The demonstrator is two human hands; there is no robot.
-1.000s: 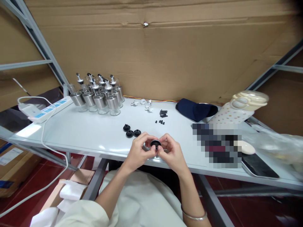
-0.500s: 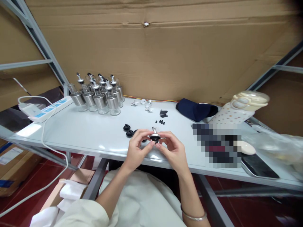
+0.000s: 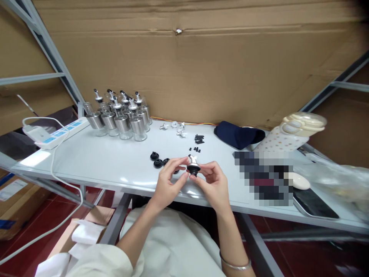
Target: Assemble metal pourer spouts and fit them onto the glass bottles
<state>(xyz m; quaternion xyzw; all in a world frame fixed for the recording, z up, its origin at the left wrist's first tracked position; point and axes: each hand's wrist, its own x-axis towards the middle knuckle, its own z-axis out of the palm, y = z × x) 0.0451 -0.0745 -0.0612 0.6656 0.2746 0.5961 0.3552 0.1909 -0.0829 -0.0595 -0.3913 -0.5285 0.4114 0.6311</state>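
A pour spout (image 3: 194, 164) with a silver top and a ribbed black stopper is held upright above the table's front part. My right hand (image 3: 213, 182) pinches it from the right, thumb low by the stopper and fingers at the metal collar. From the left, my left hand (image 3: 170, 182) curls thumb and fingertips against its edge. Several black rubber stoppers (image 3: 158, 163) lie just beyond my left hand, some partly hidden by it. Small black caps (image 3: 196, 149) and black flap levers (image 3: 199, 137) are farther back, beside silver spout tops (image 3: 181, 132).
Glass bottles with metal sleeves (image 3: 121, 125), most with spouts, crowd the back left. A power strip (image 3: 62, 134) and its cable lie at the left. Rightward are a navy cloth item (image 3: 239, 134), a dotted drinking bottle (image 3: 284, 138), a phone (image 3: 317, 204) and a plastic bag (image 3: 343, 181).
The pour spout has turned, so its side lug now shows, and it has shifted slightly right. My left fingertips have loosened a little around it.
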